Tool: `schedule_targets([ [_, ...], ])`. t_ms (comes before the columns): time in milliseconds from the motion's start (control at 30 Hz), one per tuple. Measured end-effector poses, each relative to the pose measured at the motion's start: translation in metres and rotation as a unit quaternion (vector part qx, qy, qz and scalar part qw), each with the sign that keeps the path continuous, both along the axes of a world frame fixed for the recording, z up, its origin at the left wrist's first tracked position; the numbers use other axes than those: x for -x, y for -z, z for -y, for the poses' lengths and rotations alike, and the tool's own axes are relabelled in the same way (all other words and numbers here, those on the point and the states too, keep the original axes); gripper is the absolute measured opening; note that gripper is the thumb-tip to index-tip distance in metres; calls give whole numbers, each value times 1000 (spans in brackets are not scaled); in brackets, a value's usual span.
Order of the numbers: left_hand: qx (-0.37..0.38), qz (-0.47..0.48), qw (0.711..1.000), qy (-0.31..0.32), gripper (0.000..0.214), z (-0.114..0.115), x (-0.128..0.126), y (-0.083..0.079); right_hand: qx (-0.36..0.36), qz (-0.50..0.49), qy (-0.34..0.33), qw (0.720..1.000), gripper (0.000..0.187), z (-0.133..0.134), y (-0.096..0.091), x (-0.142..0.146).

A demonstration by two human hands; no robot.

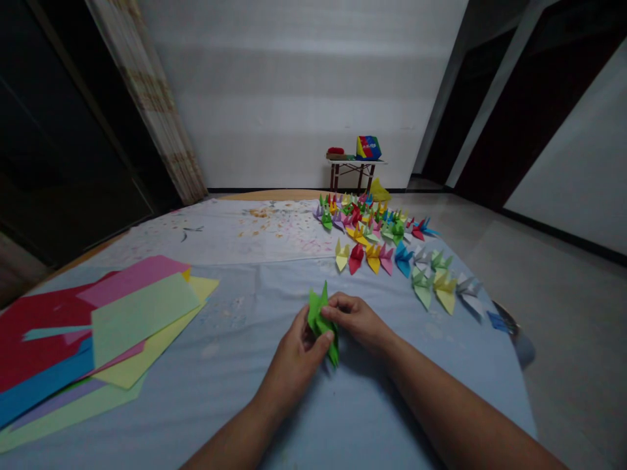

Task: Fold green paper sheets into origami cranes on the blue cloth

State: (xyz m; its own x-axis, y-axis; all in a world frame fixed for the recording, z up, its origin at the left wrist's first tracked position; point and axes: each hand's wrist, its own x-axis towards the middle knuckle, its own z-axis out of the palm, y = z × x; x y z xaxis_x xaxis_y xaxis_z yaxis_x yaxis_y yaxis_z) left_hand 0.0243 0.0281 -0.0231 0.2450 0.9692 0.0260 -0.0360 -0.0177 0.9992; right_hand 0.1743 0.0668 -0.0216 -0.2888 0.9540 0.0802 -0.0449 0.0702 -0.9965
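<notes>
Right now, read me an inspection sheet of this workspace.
Surface: pale blue cloth, paint-stained white cloth beyond it.
Job's things: folded green paper; paper cranes in rows ahead; coloured paper sheets at left.
Clutter: dark object at the blue cloth's far right edge, unclear.
Grippers: left hand and right hand both grip the paper.
Cables: nothing seen.
Surroundings: tiled floor, curtain, small table holding a coloured box.

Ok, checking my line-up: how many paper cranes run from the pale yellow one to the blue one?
5, left to right: pale yellow crane, red crane, golden crane, pink crane, blue crane; none hidden.
</notes>
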Motion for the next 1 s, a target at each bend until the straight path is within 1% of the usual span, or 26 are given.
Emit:
schedule_targets([
  [100, 32, 51, 997, -40, 77, 3, -10, -1, 35, -48, -12, 998, 33, 3, -2, 1],
  [167, 46, 57, 995, -63, 76, 4, -13, -2, 40, -46, -9, 998, 33, 3, -2, 1],
  [233, 40, 50, 995, -72, 68, 4, -14, -2, 40, -41, -10, 998, 34, 3, -1, 1],
  [300, 15, 31, 997, -73, 60, 4, -13, -1, 44, -46, -17, 998, 33, 4, -2, 2],
  [400, -33, -25, 996, -77, 51, 5, -11, 0, 66, -67, -38, 995, 32, 6, -4, 3],
  [500, -70, -92, 989, -92, 47, 6, -9, 2, 77, -78, -53, 993, 31, 7, -4, 4],
  [567, -87, -124, 983, -99, 46, 7, -8, 2, 78, -74, -49, 993, 29, 7, -2, 4],
  [700, -106, -154, 977, -106, 46, 8, -8, 2, 71, -51, -35, 996, 28, 5, 2, 4],
  [867, -111, -178, 971, -112, 47, 9, -9, 2, 52, -29, -28, 998, 27, 4, 3, 3],
  [1000, -120, -193, 967, -113, 46, 9, -9, 1, 26, -17, -44, 999, 25, 5, 3, 2],
])
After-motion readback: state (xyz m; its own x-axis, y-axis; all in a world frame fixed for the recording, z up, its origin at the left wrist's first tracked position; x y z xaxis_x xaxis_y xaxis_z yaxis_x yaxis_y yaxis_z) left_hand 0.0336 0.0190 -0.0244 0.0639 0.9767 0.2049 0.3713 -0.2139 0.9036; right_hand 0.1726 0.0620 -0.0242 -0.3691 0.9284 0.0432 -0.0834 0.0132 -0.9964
